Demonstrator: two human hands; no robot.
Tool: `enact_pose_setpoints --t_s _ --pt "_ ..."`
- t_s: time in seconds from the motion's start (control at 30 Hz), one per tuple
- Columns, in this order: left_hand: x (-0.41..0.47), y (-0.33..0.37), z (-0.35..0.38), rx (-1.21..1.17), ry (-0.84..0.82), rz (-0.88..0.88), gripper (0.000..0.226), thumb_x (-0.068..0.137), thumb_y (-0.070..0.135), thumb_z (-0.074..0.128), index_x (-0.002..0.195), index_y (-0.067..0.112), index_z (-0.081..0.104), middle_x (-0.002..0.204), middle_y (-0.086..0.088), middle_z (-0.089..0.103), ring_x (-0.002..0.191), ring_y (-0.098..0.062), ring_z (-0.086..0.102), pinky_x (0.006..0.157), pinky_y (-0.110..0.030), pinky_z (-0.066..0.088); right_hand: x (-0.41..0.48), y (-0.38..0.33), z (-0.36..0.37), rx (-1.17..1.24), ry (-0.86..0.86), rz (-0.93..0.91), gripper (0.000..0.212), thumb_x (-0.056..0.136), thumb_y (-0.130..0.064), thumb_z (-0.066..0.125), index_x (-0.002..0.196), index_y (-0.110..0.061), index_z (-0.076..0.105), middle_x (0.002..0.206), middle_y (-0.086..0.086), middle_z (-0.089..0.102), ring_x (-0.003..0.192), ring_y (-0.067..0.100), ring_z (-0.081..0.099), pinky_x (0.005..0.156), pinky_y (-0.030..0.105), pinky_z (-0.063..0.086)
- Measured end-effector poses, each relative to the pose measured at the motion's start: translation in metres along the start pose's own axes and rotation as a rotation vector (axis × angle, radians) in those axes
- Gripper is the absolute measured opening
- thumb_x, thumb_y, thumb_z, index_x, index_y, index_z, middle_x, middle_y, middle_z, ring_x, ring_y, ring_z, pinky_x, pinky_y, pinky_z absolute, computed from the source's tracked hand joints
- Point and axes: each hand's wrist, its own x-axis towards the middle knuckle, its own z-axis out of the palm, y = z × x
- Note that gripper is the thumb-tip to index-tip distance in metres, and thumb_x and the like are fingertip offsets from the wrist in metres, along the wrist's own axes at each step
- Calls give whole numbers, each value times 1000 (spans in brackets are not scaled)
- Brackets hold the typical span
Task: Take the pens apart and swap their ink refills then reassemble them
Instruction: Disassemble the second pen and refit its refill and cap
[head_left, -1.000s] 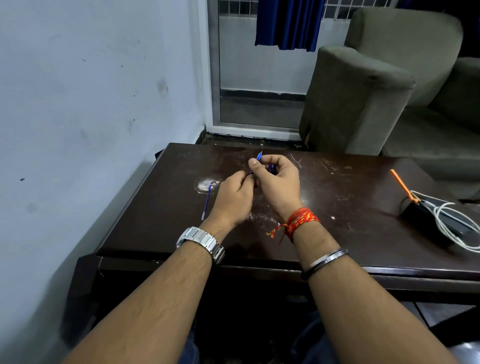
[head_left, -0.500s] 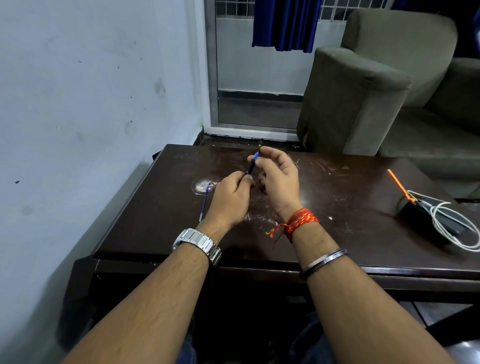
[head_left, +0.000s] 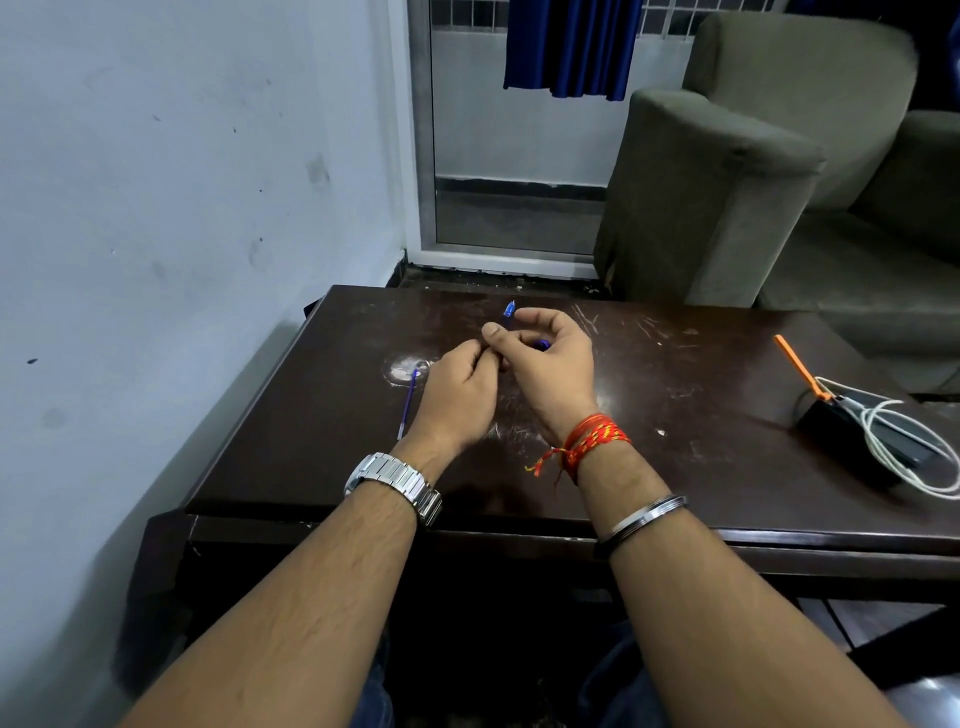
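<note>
— Where is the pen right now?

— A blue pen (head_left: 508, 313) sits between the two hands, above the dark table (head_left: 675, 415). Its pointed tip sticks up and away past the fingertips, tilted a little to the right. The lower end is hidden where the hands meet.

— Which hand has it?

— The right hand (head_left: 550, 369) pinches it between thumb and forefinger, just below the exposed tip. The other fingers of that hand curl loosely, and a second bit of blue (head_left: 542, 343) shows inside the curl, under the forefinger. Whether that belongs to the same pen or is a separate piece I cannot tell.

— And the left hand?

— The left hand (head_left: 460, 395) is closed, its fingertips pressed against the right thumb where the pen's lower end would be. It appears to grip something there, but what exactly is covered by the fingers.

— Anything lying loose?

— A thin blue ink refill (head_left: 408, 402) rests flat on the table just to the left of the left hand, near its knuckles and wrist, running roughly along the line of that forearm. Its far end lies by a pale worn patch (head_left: 402, 368) on the tabletop.

— How are the arms set?

— Both forearms reach forward and converge, so the hands touch at the middle. The left wrist carries a metal watch (head_left: 395, 480); the right carries red thread (head_left: 592, 441) and, further back, a metal bangle (head_left: 641, 517). Well off to the right of the right hand sit an orange-handled tool (head_left: 797, 366) and a white cable (head_left: 893, 441).
</note>
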Motion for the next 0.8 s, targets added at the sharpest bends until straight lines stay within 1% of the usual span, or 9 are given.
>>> enact_pose_setpoints --t_s 0.1,0.2,0.3,0.37,0.53,0.63,0.7,0.73,0.8 --pt "1 1 0 -10 1 -5 31 100 22 45 83 5 65 68 -5 62 63 -15 53 58 -39 42 1 -2 1 86 6 -8 41 77 -7 81 114 -11 64 78 6 75 65 8 68 64 21 55" --pt "1 0 -1 -6 -13 3 30 98 23 45 79 10 65 67 -1 62 63 -14 53 59 -38 42 2 -2 1 158 7 5 40 78 -6 79 115 -12 64 89 12 76 70 11 71 63 19 55" --pt "1 -3 -1 -29 -15 -17 30 97 26 43 82 17 67 57 11 58 54 -5 53 53 -27 39 0 -1 1 60 20 -1 48 70 -24 89 109 -17 63 89 6 76 71 10 72 67 22 58" --pt "1 -3 -1 -14 -13 -8 32 97 28 42 88 15 69 55 12 57 50 -1 51 49 -19 37 -1 1 1 10 34 -11 46 69 -22 89 106 -15 62 82 4 75 71 12 71 70 27 58" --pt "3 -5 -2 -9 -25 16 31 96 25 45 76 10 64 56 4 53 53 -14 47 53 -34 37 0 -1 3 153 27 -8 32 79 0 71 109 -8 63 80 7 76 74 14 73 60 23 56" --pt "2 -5 -2 -38 -40 -10 29 94 28 44 76 20 66 55 7 55 52 -14 48 52 -32 38 -1 -1 3 105 48 -9 37 77 -12 81 107 -11 61 85 4 75 69 6 72 60 17 55" --pt "3 -5 -3 -14 -36 -14 35 91 33 40 89 18 72 68 7 67 60 -13 58 54 -31 44 -2 2 3 13 42 3 47 71 -25 88 105 -17 58 85 4 75 70 9 72 68 23 58" --pt "3 -5 -3 0 -34 -11 39 90 35 39 95 16 73 72 5 70 62 -11 60 55 -31 45 -2 3 3 -14 41 3 46 71 -25 88 105 -18 57 82 4 74 70 11 71 69 25 58" --pt "4 -6 -2 -8 -27 -7 38 89 37 40 89 14 71 64 6 66 55 -8 53 51 -30 42 -2 2 4 9 56 -16 40 75 -18 85 103 -17 57 76 4 71 65 9 68 63 22 56"
